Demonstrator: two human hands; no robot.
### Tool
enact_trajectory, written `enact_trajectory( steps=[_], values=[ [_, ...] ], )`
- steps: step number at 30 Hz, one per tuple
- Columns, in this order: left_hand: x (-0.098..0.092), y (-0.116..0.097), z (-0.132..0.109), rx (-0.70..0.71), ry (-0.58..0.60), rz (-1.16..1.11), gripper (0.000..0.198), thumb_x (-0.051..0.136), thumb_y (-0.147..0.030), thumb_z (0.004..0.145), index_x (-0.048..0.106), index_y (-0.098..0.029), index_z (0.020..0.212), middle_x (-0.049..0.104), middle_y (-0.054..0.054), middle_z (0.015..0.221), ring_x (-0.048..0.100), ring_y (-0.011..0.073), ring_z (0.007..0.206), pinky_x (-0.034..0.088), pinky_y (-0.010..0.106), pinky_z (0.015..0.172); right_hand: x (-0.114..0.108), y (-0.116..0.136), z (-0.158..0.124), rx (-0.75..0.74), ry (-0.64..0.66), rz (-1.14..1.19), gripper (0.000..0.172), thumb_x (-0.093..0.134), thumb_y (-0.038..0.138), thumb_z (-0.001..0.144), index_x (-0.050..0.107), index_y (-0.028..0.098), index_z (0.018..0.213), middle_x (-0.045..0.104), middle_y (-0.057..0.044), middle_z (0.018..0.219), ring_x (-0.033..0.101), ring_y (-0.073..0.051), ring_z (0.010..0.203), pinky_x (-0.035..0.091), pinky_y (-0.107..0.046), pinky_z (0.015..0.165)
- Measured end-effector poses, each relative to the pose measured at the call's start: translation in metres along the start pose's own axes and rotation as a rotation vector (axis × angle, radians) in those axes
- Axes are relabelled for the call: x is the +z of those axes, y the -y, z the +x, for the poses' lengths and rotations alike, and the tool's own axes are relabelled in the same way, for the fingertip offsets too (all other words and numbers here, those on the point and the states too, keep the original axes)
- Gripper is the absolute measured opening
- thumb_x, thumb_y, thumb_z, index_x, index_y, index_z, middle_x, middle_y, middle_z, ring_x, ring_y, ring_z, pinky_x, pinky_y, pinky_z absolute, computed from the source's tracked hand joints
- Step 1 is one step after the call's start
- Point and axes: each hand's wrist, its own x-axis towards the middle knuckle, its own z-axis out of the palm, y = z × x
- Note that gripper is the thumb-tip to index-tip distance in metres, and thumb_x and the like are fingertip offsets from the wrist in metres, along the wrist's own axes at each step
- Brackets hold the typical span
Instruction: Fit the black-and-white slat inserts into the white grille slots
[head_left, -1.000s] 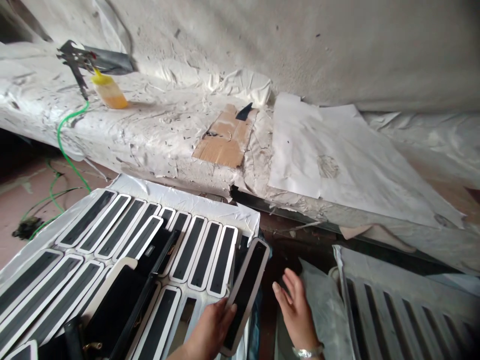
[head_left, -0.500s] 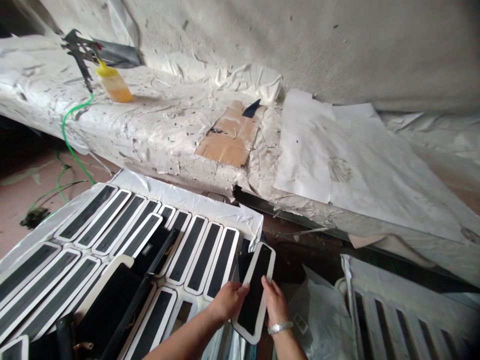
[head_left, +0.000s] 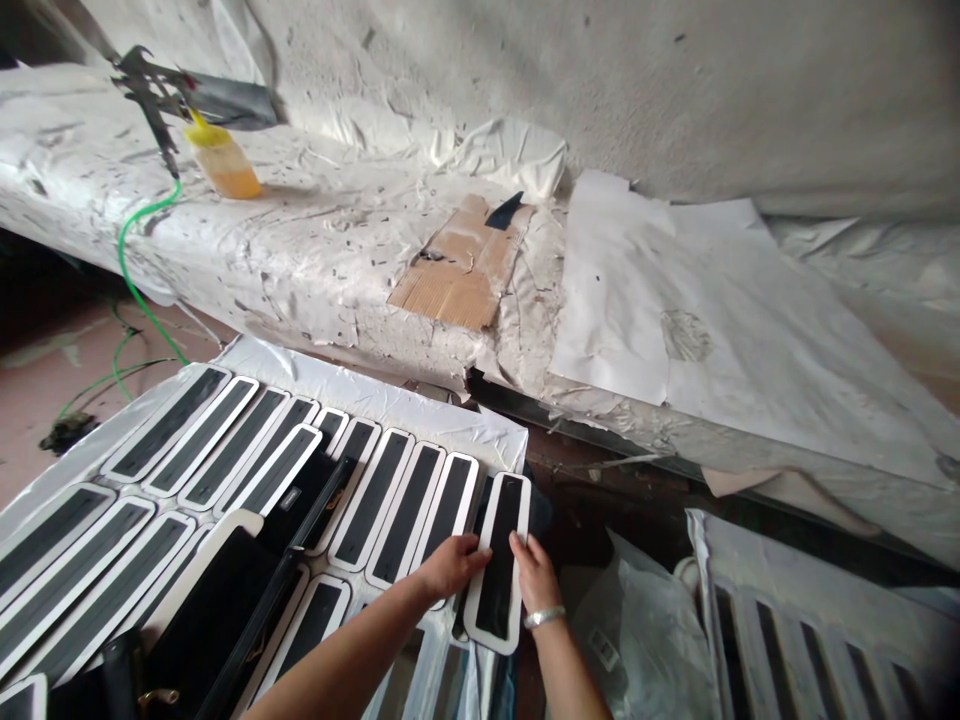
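Note:
Between my two hands is a long black panel with a rounded white border (head_left: 501,560), tilted over the right end of a board covered in white sheeting (head_left: 315,385). My left hand (head_left: 452,567) grips its left edge with the thumb on its face. On the opposite edge, my right hand (head_left: 534,570) holds it with fingers bent round the border; a silver bracelet is on that wrist. Rows of similar white-bordered black panels (head_left: 406,512) lie on the board just left of my hands. A black bag-like piece with a zipper (head_left: 217,600) rests across some of them.
Behind runs a white-covered bench (head_left: 330,250) with a spray gun (head_left: 150,100), a yellow-capped bottle of orange liquid (head_left: 225,160), and a cardboard piece (head_left: 457,265). A green hose (head_left: 131,275) hangs off it. Lower right are a plastic bag (head_left: 645,620) and another panel-laden board (head_left: 709,540).
Both hands have carried the white-bordered panel slightly left and up, closer to the row of panels on the board. My grip on it is unchanged.

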Motion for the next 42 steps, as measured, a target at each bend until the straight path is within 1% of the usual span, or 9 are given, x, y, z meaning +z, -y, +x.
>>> enact_trajectory(
  steps=[5, 8, 14, 17, 20, 24, 33, 38, 42],
  values=[
    [-0.007, 0.0, 0.015, 0.074, 0.008, -0.026, 0.023, 0.05, -0.033, 0.083, 0.056, -0.011, 0.082, 0.051, 0.0, 0.069, 0.044, 0.0105, 0.063, 0.038, 0.022, 0.059, 0.007, 0.0, 0.018, -0.151, -0.062, -0.132, 0.047, 0.041, 0.067, 0.077, 0.037, 0.022, 0.064, 0.037, 0.004, 0.056, 0.038, -0.011, 0.056, 0.036, -0.027, 0.057],
    [-0.005, 0.005, 0.014, 0.099, -0.009, 0.024, 0.025, 0.047, -0.033, 0.086, 0.059, -0.011, 0.089, 0.058, 0.001, 0.078, 0.051, 0.0123, 0.072, 0.041, 0.021, 0.066, 0.011, -0.007, 0.011, -0.165, -0.112, -0.198, 0.047, 0.037, 0.068, 0.078, 0.04, 0.022, 0.068, 0.043, 0.002, 0.057, 0.041, -0.013, 0.056, 0.037, -0.028, 0.057],
    [-0.009, 0.01, 0.018, -0.077, -0.268, 0.362, 0.024, 0.055, -0.028, 0.079, 0.055, -0.013, 0.06, 0.047, 0.0, 0.057, 0.046, 0.0142, 0.061, 0.032, 0.027, 0.06, 0.017, -0.011, 0.019, -0.071, 0.03, -0.468, 0.036, 0.027, 0.051, 0.085, 0.042, 0.022, 0.073, 0.063, -0.01, 0.078, 0.058, -0.02, 0.073, 0.043, -0.031, 0.071],
    [-0.015, 0.005, 0.023, -0.177, -0.206, 0.405, 0.025, 0.059, -0.03, 0.077, 0.058, -0.014, 0.059, 0.051, 0.001, 0.054, 0.05, 0.0139, 0.056, 0.034, 0.025, 0.056, 0.013, -0.007, 0.032, 0.008, 0.14, -0.607, 0.026, 0.032, 0.04, 0.088, 0.045, 0.021, 0.076, 0.064, -0.01, 0.084, 0.059, -0.019, 0.079, 0.041, -0.029, 0.072],
    [-0.017, 0.002, 0.025, -0.26, -0.124, 0.394, 0.027, 0.06, -0.03, 0.078, 0.059, -0.014, 0.055, 0.05, 0.0, 0.046, 0.051, 0.0122, 0.046, 0.037, 0.023, 0.052, 0.007, -0.008, 0.039, 0.08, 0.222, -0.61, 0.025, 0.04, 0.036, 0.088, 0.042, 0.021, 0.068, 0.059, -0.003, 0.065, 0.057, -0.015, 0.065, 0.037, -0.025, 0.062],
    [-0.016, -0.001, 0.02, -0.26, -0.167, 0.427, 0.028, 0.06, -0.029, 0.078, 0.06, -0.014, 0.054, 0.051, 0.0, 0.045, 0.053, 0.0122, 0.049, 0.038, 0.023, 0.054, 0.004, -0.014, 0.039, 0.054, 0.229, -0.609, 0.03, 0.045, 0.039, 0.087, 0.043, 0.02, 0.064, 0.053, 0.001, 0.052, 0.053, -0.013, 0.053, 0.032, -0.023, 0.054],
    [-0.019, -0.004, 0.023, -0.292, -0.146, 0.521, 0.027, 0.06, -0.031, 0.079, 0.067, -0.012, 0.061, 0.058, 0.003, 0.05, 0.058, 0.0138, 0.054, 0.043, 0.022, 0.059, 0.012, 0.005, 0.044, 0.072, 0.24, -0.862, 0.03, 0.048, 0.038, 0.087, 0.064, 0.016, 0.074, 0.063, -0.008, 0.06, 0.058, -0.017, 0.057, 0.037, -0.028, 0.058],
    [-0.018, -0.01, 0.031, -0.288, -0.128, 0.7, 0.024, 0.066, -0.032, 0.076, 0.071, -0.009, 0.075, 0.068, 0.013, 0.071, 0.065, 0.0235, 0.075, 0.048, 0.028, 0.069, 0.014, 0.017, 0.048, 0.113, 0.273, -0.898, 0.03, 0.052, 0.037, 0.085, 0.068, 0.012, 0.079, 0.065, -0.011, 0.062, 0.061, -0.02, 0.059, 0.041, -0.031, 0.061],
    [-0.02, -0.006, 0.042, -0.232, -0.119, 0.862, 0.036, 0.074, -0.032, 0.07, 0.07, -0.006, 0.096, 0.067, 0.021, 0.096, 0.063, 0.0343, 0.093, 0.049, 0.037, 0.077, 0.017, 0.024, 0.051, 0.151, 0.29, -0.96, 0.031, 0.054, 0.036, 0.083, 0.07, 0.01, 0.084, 0.065, -0.013, 0.062, 0.064, -0.022, 0.065, 0.042, -0.032, 0.063]
  ],
)
